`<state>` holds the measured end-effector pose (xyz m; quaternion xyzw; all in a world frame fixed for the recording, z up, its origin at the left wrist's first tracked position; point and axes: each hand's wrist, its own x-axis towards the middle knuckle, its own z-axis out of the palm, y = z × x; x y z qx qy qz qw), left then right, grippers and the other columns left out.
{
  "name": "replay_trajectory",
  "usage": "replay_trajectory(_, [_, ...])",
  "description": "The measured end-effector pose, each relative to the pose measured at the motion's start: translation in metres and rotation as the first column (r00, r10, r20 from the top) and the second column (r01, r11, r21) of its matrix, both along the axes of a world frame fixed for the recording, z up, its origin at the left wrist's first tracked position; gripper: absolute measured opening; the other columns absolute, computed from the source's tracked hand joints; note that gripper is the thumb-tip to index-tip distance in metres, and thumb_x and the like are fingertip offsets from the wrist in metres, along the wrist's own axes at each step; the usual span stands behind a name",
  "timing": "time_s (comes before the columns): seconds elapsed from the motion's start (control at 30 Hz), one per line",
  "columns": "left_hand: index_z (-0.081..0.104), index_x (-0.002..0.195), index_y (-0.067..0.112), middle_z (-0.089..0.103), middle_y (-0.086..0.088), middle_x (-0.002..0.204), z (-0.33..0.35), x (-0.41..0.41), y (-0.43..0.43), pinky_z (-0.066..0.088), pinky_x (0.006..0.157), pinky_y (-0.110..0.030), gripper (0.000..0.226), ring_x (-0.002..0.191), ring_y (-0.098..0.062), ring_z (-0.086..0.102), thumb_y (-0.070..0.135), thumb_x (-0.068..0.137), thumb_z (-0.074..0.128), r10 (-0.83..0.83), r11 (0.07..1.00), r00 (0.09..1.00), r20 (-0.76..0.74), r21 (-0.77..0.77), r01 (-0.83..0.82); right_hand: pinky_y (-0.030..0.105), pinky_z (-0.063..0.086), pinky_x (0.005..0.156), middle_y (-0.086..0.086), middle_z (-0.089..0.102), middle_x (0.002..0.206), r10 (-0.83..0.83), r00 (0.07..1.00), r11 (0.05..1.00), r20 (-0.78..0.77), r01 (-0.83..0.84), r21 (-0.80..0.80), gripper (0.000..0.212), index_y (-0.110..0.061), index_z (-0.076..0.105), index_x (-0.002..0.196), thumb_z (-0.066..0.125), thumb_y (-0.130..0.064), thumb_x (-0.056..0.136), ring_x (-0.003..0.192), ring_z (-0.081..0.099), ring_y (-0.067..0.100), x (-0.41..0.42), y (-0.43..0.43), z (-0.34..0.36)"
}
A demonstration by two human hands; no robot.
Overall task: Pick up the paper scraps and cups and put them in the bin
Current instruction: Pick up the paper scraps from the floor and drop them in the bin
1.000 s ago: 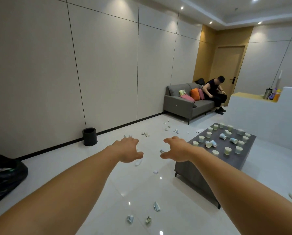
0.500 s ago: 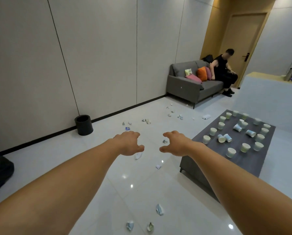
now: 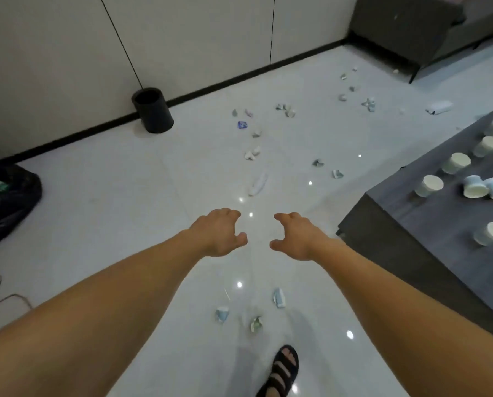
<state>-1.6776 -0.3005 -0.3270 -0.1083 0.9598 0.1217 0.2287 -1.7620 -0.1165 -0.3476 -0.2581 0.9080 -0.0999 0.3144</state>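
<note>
Your view has tipped down toward floor since a second ago. Your left grip [image 3: 219,232] and right grip [image 3: 295,236] stay loose, empty, side by side. Nearest paper scraps [image 3: 222,314] now lie nearer you than grips. bin [image 3: 152,110] well ahead-left of left grip. cups [image 3: 429,185] on worktop [image 3: 411,224], right of right grip. Nothing picked up yet.

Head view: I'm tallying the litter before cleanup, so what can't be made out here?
All in the head view:
- Bin: inside is dark; contents unreadable.
- Cups on the table: row cut off by the right edge; no full count.
- Far scraps by the sofa: small and blurred.
- Black bag: cut off by the left edge.
- Floor beneath both forearms: hidden.
</note>
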Motion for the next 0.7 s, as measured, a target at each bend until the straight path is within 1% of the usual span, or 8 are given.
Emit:
replay_trajectory(0.17, [0.021, 0.150, 0.018, 0.024, -0.003, 0.156, -0.144, -0.011, -0.010, 0.027, 0.111, -0.040, 0.070, 0.141, -0.024, 0.025, 0.053, 0.093, 0.041, 0.031, 0.996, 0.979, 0.201, 0.081, -0.048, 0.041, 0.037, 0.105, 0.008, 0.029, 0.153, 0.020, 0.982, 0.998, 0.187, -0.030, 0.051, 0.077, -0.023, 0.019, 0.154, 0.058, -0.044, 0.091, 0.135, 0.036, 0.030, -0.008, -0.007, -0.157])
replay_trajectory(0.33, [0.019, 0.151, 0.018, 0.023, -0.003, 0.156, -0.313, -0.006, -0.019, 0.026, 0.111, -0.037, 0.069, 0.141, -0.022, 0.025, 0.051, 0.094, 0.041, 0.004, 0.985, 0.946, 0.325, 0.162, -0.060, 0.039, 0.040, 0.102, 0.005, 0.031, 0.152, -0.059, 0.952, 0.993, 0.300, 0.025, 0.117, 0.073, -0.022, 0.022, 0.153, 0.058, -0.039, 0.092, 0.133, 0.037, 0.026, 0.024, -0.004, -0.337])
replay_trajectory(0.47, [0.018, 0.151, 0.020, 0.021, -0.001, 0.157, -0.454, 0.019, -0.020, 0.022, 0.112, -0.034, 0.069, 0.142, -0.020, 0.022, 0.052, 0.095, 0.040, -0.027, 0.964, 0.920, 0.390, 0.254, -0.079, 0.037, 0.042, 0.097, 0.004, 0.034, 0.148, -0.121, 0.935, 0.980, 0.333, 0.059, 0.191, 0.070, -0.023, 0.025, 0.150, 0.059, -0.035, 0.090, 0.129, 0.040, 0.026, 0.062, 0.000, -0.482])
replay_trajectory(0.57, [0.018, 0.151, 0.023, 0.022, 0.002, 0.156, -0.544, 0.057, -0.018, 0.020, 0.112, -0.029, 0.067, 0.142, -0.017, 0.022, 0.052, 0.095, 0.041, -0.050, 0.942, 0.909, 0.414, 0.321, -0.095, 0.035, 0.043, 0.093, 0.003, 0.033, 0.146, -0.112, 0.935, 0.972, 0.336, 0.033, 0.231, 0.073, -0.024, 0.024, 0.148, 0.062, -0.034, 0.087, 0.124, 0.043, 0.026, 0.097, 0.005, -0.575])
replay_trajectory(0.63, [0.022, 0.150, 0.023, 0.027, 0.003, 0.155, -0.593, 0.082, -0.017, 0.024, 0.109, -0.028, 0.066, 0.140, -0.015, 0.025, 0.051, 0.094, 0.042, -0.047, 0.937, 0.911, 0.409, 0.334, -0.102, 0.035, 0.045, 0.091, 0.002, 0.029, 0.148, -0.074, 0.944, 0.969, 0.321, -0.008, 0.248, 0.080, -0.026, 0.022, 0.148, 0.067, -0.038, 0.083, 0.122, 0.044, 0.026, 0.117, 0.007, -0.627])
replay_trajectory(0.7, [0.026, 0.148, 0.025, 0.032, 0.005, 0.152, -0.632, 0.103, -0.016, 0.030, 0.103, -0.027, 0.063, 0.137, -0.015, 0.031, 0.050, 0.093, 0.044, -0.026, 0.933, 0.905, 0.425, 0.335, -0.131, 0.036, 0.048, 0.090, 0.000, 0.022, 0.150, -0.034, 0.952, 0.961, 0.304, -0.052, 0.271, 0.087, -0.028, 0.018, 0.149, 0.071, -0.039, 0.080, 0.120, 0.045, 0.027, 0.133, 0.007, -0.670])
